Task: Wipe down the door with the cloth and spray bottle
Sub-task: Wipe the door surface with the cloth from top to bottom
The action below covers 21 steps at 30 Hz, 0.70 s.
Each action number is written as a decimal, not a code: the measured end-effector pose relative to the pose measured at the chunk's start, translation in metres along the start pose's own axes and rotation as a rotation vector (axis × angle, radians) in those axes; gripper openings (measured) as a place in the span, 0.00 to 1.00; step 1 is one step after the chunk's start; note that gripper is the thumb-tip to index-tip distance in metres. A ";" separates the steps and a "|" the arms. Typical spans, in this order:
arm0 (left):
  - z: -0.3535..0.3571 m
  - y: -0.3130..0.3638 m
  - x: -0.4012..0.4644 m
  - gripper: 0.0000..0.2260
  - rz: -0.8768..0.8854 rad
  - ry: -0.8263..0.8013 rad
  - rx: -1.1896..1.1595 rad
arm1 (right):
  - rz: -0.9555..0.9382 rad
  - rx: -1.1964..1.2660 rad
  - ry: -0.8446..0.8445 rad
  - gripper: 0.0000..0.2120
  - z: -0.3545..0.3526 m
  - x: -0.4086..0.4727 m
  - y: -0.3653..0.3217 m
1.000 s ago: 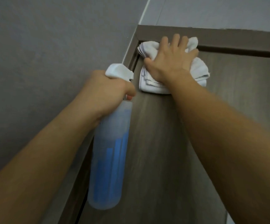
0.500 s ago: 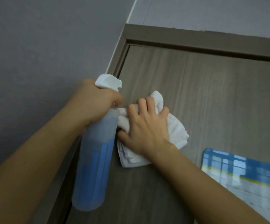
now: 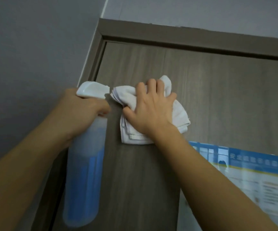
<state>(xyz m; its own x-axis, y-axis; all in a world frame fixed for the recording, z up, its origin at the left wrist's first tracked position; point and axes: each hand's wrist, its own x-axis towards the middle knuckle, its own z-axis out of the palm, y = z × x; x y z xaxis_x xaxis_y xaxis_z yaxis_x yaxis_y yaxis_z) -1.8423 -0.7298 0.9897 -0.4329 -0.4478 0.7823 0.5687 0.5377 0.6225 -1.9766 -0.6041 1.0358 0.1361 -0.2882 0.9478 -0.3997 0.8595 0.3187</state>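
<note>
The right hand [image 3: 151,110] lies flat, fingers spread, pressing a folded white cloth [image 3: 153,112] against the brown wood-grain door [image 3: 209,97], below the door's upper left corner. The left hand [image 3: 83,112] grips the neck of a translucent spray bottle [image 3: 85,172] holding blue liquid, just left of the cloth; its white nozzle nearly touches the cloth. A blue-and-white poster [image 3: 251,180] is fixed to the door, below and right of the cloth.

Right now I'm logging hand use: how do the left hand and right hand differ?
The left hand curls round the spray bottle neck; the right hand lies spread, fingers pressing the white cloth onto the door. The left is off the door's face, by its frame; the right is against it. Both are bare and raised.
</note>
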 end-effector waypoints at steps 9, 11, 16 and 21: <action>0.049 0.025 -0.025 0.11 0.008 0.017 -0.136 | 0.125 -0.060 -0.059 0.24 -0.027 -0.063 0.077; 0.066 0.032 -0.030 0.07 0.022 0.008 -0.147 | 0.192 -0.061 -0.056 0.25 -0.033 -0.072 0.098; 0.103 0.045 -0.037 0.15 0.030 -0.057 -0.197 | 0.204 -0.051 -0.025 0.24 -0.047 -0.114 0.142; 0.143 0.064 -0.040 0.17 0.039 -0.091 -0.200 | 0.186 -0.045 -0.025 0.23 -0.058 -0.152 0.177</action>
<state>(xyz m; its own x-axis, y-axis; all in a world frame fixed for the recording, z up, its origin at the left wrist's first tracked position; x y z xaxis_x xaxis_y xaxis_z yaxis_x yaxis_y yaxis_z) -1.8888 -0.5753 1.0012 -0.4637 -0.3583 0.8103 0.7099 0.3970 0.5818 -2.0153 -0.3841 0.9481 0.0411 -0.1324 0.9903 -0.3748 0.9168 0.1381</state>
